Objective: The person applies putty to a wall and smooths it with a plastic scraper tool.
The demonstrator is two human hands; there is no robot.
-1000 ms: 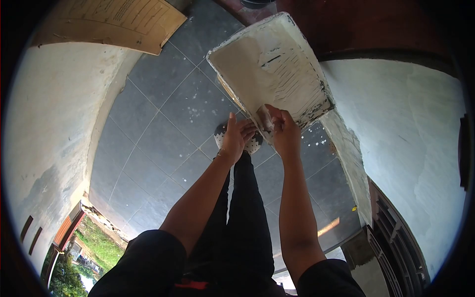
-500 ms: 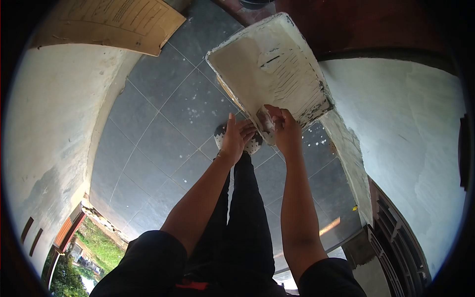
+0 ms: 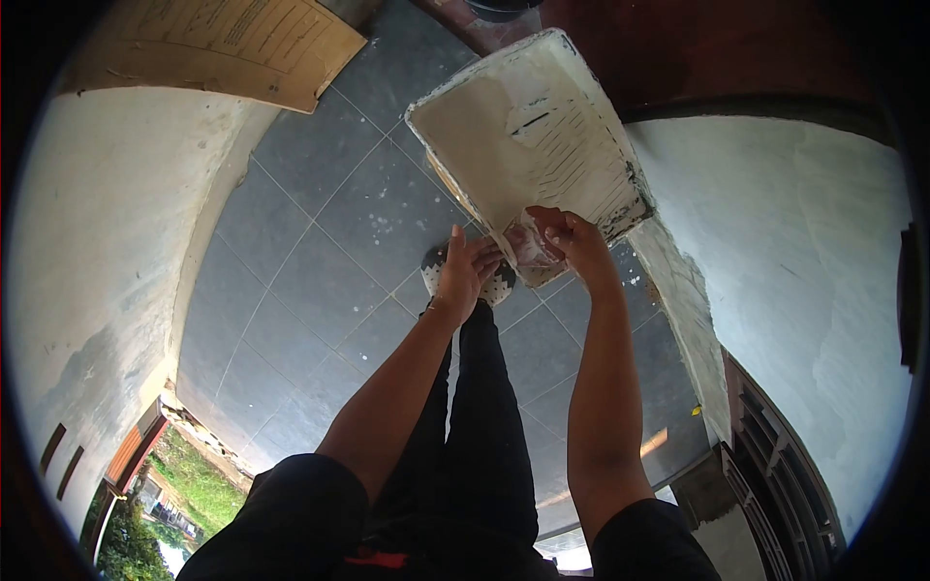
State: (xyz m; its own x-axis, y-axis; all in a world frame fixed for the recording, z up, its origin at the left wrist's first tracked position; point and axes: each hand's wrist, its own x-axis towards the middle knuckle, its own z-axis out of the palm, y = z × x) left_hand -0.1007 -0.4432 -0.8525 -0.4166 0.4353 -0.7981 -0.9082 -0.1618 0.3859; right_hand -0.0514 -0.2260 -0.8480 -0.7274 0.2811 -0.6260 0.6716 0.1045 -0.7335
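A paint tray (image 3: 542, 107) coated in cream-white paint, with a ribbed slope, is tilted in front of me. My right hand (image 3: 581, 242) is closed, pinching crumpled clear plastic film (image 3: 534, 250) at the tray's near end. Paint smears show on this film. My left hand (image 3: 467, 268) is at the tray's near left edge, fingers stretched out and thumb raised, fingertips right by the film. Below the tray, my feet in dotted black-and-white footwear (image 3: 497, 284) are partly hidden by the left hand.
Grey floor tiles (image 3: 320, 261) carry white paint spots. A cardboard sheet (image 3: 213, 44) is at the upper left. Pale walls (image 3: 785, 232) rise on both sides, and a dark red surface (image 3: 717, 58) lies beyond the tray. Louvred woodwork (image 3: 775, 455) is at the lower right.
My right hand has moved to the right, away from my left hand, and the plastic film is more spread out between them. My left hand and the tray have barely shifted.
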